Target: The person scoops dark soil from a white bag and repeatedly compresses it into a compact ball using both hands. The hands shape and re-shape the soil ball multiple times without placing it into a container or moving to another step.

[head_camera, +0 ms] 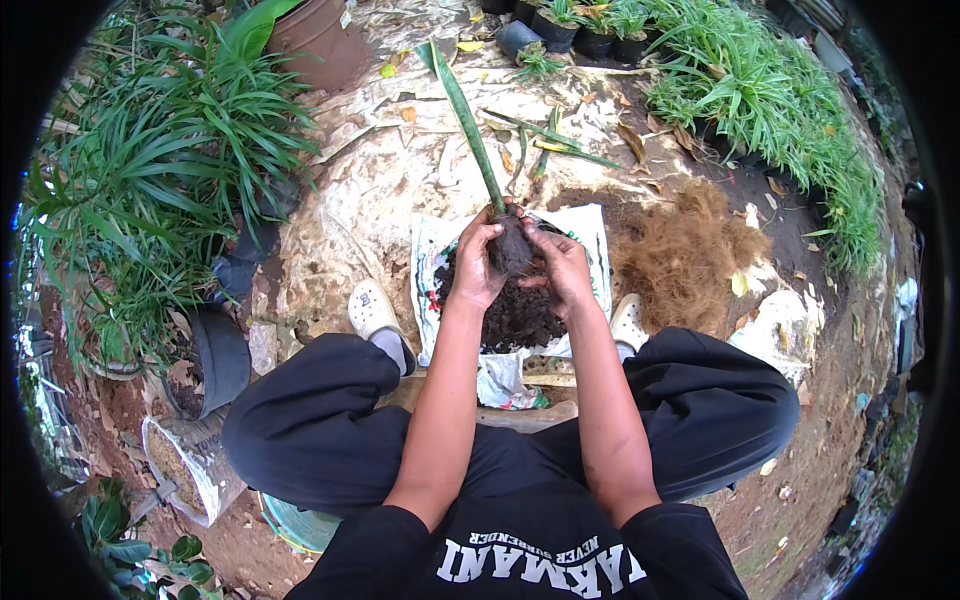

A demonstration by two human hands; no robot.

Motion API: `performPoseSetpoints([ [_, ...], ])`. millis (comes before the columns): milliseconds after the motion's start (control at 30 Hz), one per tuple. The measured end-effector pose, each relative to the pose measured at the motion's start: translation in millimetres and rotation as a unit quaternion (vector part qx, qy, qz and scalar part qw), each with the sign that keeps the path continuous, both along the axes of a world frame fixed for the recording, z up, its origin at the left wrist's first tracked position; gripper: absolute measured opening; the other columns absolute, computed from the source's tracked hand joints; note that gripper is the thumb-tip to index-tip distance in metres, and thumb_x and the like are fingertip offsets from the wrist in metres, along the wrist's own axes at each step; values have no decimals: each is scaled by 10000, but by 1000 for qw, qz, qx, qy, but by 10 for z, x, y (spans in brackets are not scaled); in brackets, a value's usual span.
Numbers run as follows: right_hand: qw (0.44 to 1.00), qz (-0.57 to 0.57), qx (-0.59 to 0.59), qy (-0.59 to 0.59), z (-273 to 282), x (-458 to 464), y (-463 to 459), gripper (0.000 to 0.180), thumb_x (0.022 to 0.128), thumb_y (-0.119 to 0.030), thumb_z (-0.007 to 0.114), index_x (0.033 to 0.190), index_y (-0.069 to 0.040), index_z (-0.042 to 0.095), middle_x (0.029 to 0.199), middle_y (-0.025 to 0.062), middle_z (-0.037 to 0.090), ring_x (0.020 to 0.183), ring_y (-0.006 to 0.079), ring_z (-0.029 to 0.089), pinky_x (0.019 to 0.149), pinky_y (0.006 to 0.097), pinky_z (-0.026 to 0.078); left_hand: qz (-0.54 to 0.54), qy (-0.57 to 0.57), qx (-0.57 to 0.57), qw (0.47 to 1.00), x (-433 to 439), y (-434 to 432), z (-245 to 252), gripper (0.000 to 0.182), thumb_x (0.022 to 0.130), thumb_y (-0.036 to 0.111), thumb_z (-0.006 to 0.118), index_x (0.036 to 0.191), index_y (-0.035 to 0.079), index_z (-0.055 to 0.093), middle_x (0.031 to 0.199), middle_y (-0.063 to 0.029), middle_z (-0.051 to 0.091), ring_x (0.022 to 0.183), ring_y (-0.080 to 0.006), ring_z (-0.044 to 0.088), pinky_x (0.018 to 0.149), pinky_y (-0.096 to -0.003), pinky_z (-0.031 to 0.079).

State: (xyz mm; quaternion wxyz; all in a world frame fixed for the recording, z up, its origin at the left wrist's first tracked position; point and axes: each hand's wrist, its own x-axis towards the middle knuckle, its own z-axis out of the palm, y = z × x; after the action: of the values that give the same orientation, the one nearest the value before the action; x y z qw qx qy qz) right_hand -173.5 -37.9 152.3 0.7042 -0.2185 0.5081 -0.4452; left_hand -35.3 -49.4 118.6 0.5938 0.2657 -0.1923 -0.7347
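Note:
My left hand and my right hand hold the dark root ball of a snake plant between them, one on each side. Its long green leaf rises away from me, leaning to the left. Right below the hands, an opened white plastic sack lies on the ground with dark potting soil heaped on it. Cut snake plant leaves lie on the ground beyond the sack.
Brown coconut fibre is piled right of the sack. Potted grassy plants line the upper right; leafy plants and a black pot stand left. A brown pot is at the top. A sack of grainy material sits lower left.

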Motion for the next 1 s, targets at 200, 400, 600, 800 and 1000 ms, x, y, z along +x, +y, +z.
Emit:
performPoseSetpoints([
  [200, 996, 16, -41, 76, -25, 76, 31, 219, 819, -179, 784, 922, -1, 709, 829, 43, 680, 624, 92, 616, 481, 240, 535, 15, -2, 51, 999, -34, 17, -43, 216, 967, 267, 525, 1002, 66, 594, 881, -97, 640, 916, -250, 653, 857, -397, 544],
  [400, 995, 19, -51, 87, -6, 111, 42, 216, 819, -181, 787, 923, -5, 716, 777, 23, 672, 576, 61, 577, 444, 223, 483, 43, -32, 49, 997, -40, 32, 27, 126, 889, 77, 560, 1004, 26, 575, 888, -70, 623, 887, -230, 658, 844, -387, 567],
  [600, 991, 38, -58, 117, 63, 70, 38, 233, 850, -224, 759, 938, -12, 716, 746, 11, 665, 567, 52, 556, 446, 230, 468, 59, -64, -29, 996, -73, -13, 20, 179, 884, 50, 508, 1054, 45, 565, 984, -88, 638, 952, -247, 662, 867, -402, 564],
  [800, 984, -50, -46, 163, 43, 86, -22, 446, 960, -427, 586, 942, 8, 680, 802, 53, 664, 697, 119, 605, 565, 284, 508, 57, 21, 43, 997, -107, -16, 68, 186, 964, 145, 515, 1118, 50, 554, 1174, -149, 635, 1000, -239, 660, 873, -370, 557],
  [1000, 943, -195, -143, 228, -144, 325, -59, 489, 1020, -432, 449, 1124, 40, 528, 979, 176, 621, 883, 255, 607, 840, 375, 465, 62, -76, 56, 994, -305, 70, 115, 261, 998, 270, 531, 1079, 27, 581, 1023, -159, 688, 979, -239, 659, 850, -357, 547],
])
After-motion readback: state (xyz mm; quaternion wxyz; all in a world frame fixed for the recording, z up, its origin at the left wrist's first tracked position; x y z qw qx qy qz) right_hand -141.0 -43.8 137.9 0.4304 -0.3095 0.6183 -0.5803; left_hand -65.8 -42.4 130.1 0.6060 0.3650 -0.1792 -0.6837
